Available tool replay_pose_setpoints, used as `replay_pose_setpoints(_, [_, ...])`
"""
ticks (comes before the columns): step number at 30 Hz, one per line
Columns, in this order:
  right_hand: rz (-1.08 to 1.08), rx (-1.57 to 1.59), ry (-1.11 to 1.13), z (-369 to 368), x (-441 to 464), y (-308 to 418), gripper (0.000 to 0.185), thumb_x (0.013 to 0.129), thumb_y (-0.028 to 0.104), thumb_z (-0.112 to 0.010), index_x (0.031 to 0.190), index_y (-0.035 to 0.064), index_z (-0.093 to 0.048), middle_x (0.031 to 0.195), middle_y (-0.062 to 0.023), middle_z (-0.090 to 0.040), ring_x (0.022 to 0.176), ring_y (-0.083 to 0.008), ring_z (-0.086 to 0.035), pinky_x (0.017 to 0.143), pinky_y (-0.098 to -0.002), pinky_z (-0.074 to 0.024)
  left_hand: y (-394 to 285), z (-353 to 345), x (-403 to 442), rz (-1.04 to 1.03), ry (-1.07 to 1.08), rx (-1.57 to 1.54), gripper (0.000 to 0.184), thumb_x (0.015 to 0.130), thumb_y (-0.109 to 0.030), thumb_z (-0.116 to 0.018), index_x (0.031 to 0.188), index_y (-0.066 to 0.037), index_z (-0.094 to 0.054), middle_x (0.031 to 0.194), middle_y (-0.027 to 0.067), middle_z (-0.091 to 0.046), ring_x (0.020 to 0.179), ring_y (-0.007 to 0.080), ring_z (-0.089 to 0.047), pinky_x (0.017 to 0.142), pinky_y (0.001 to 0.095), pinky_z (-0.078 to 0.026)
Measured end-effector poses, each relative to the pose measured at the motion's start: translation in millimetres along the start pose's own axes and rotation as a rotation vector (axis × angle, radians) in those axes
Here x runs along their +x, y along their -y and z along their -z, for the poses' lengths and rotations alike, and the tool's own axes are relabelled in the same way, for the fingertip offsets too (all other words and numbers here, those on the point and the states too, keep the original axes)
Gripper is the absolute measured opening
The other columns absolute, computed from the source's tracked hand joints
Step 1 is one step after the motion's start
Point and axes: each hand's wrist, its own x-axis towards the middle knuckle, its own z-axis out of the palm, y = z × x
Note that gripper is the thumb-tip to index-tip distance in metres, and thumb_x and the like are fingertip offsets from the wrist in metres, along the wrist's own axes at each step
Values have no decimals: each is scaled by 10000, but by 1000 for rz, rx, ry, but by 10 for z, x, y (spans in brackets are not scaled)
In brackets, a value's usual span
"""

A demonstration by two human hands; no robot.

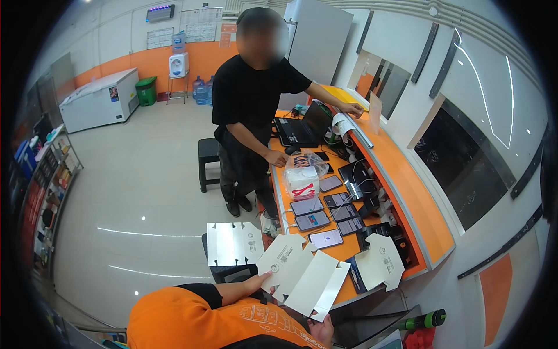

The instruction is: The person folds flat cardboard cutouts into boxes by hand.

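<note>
Grip: fingers of both my hands clamped on the opened white cardboard blank [308, 285]. Left hand [256, 283] holds its near edge; right hand [321, 331], its near right corner. Long axis slants from upper left to lower right, partly over the orange desk [346, 247].

Beyond the fingers [268, 275], phones [314, 220] lie on the table [349, 247], the laptop [296, 132] farther; left, a stool [232, 273] bears flat cartons [232, 244].

Left hand [260, 282] and right hand [322, 331] grip apart, left forearm [233, 292] extended.
</note>
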Motion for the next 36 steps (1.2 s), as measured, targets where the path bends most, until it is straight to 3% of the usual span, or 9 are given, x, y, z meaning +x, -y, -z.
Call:
replay_pose_setpoints(5, [-42, -14, -54, 82, 63, -29, 387, 1044, 407, -379, 1273, 123, -508, 1140, -79, -599, 1048, -242, -547, 841, -426, -455, 45, 34, 45, 51, 18, -25, 520, 1065, -439, -316, 1145, 0, -583, 840, 88, -656, 770, 183, -632, 768, 300, -511])
replay_pose_setpoints(11, [-101, 27, -99, 65, 66, 3, 412, 1029, 414, -397, 1274, 100, -504, 1159, -104, -614, 1068, -268, -569, 825, -432, -477, 4, -13, 25, -18, -28, 122, 498, 1078, -401, -277, 1127, -3, -571, 810, 79, -634, 745, 184, -614, 757, 304, -507])
replay_pose_setpoints(14, [-48, -36, -109, 51, 59, 2, 336, 1025, 309, -455, 1265, 78, -499, 1143, -141, -627, 1019, -271, -612, 777, -421, -516, 27, -13, 48, -74, -5, 141, 485, 1083, -380, -256, 1105, -6, -563, 790, 75, -617, 728, 185, -603, 746, 311, -506])
replay_pose_setpoints(17, [63, -298, -142, -34, 37, -10, 268, 1010, 179, -504, 1247, 55, -498, 1109, -168, -635, 953, -261, -641, 728, -396, -544, -48, -80, -21, -76, -31, 182, 474, 1085, -364, -247, 1081, -6, -558, 788, 75, -611, 733, 194, -600, 752, 320, -506])
replay_pose_setpoints(20, [64, -325, -172, 37, 83, -33, 257, 1000, 86, -496, 1251, 39, -467, 1095, -173, -635, 937, -249, -648, 719, -381, -552, 64, -17, 70, -64, 22, 121, 476, 1079, -376, -284, 1119, 7, -565, 806, 74, -624, 754, 194, -607, 770, 316, -506])
replay_pose_setpoints(26, [167, -368, -165, 49, 104, -46, 269, 1022, 104, -435, 1282, 41, -399, 1077, -131, -612, 929, -230, -626, 710, -373, -542, 112, -37, 56, -162, -80, 370, 530, 1054, -431, -377, 1177, 32, -604, 954, 106, -671, 839, 167, -640, 840, 296, -514])
replay_pose_setpoints(29, [185, -408, -144, -24, 74, -6, 268, 1030, 115, -422, 1289, 49, -398, 1080, -117, -599, 918, -216, -612, 705, -366, -535, -73, -142, -140, -103, -18, 356, 531, 1054, -431, -389, 1140, 39, -621, 952, 103, -665, 837, 148, -636, 826, 297, -531])
replay_pose_setpoints(32, [260, -425, -100, 3, 111, -12, 270, 1030, 121, -424, 1289, 51, -399, 1083, -116, -598, 912, -209, -610, 710, -362, -532, -133, -212, -235, -164, 17, 378, 489, 1077, -393, -308, 1092, -18, -623, 863, 45, -641, 765, 135, -593, 778, 296, -517])
replay_pose_setpoints(36, [272, -427, -142, -100, 121, 20, 246, 1031, 122, -427, 1265, 50, -413, 1064, -107, -603, 887, -192, -606, 694, -332, -527, 34, -147, -74, -270, 27, 417, 491, 1070, -396, -339, 1054, -3, -634, 833, 52, -643, 766, 141, -609, 774, 296, -531])
